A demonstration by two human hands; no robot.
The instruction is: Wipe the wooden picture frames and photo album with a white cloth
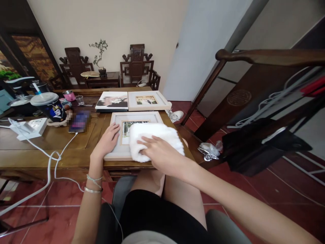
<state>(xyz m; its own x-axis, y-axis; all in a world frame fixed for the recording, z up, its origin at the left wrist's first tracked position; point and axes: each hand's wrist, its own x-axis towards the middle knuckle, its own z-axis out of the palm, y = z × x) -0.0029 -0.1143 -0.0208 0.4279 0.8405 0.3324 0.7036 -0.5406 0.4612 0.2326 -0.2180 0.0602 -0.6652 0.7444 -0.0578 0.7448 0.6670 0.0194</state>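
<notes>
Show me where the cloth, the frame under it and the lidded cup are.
Cloth (155, 130), head view: on its fluffy top.
Frame (135, 117), head view: on its pale far border.
Lidded cup (56, 112), head view: on its printed side wall.

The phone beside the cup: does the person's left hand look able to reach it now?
Probably yes: the left hand rests on the picture frame, and only tabletop seems to lie between hand and phone.

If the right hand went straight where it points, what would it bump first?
The right hand would likely meet the left hand first, across the framed picture beyond the white cloth, though depth is unclear.
</notes>
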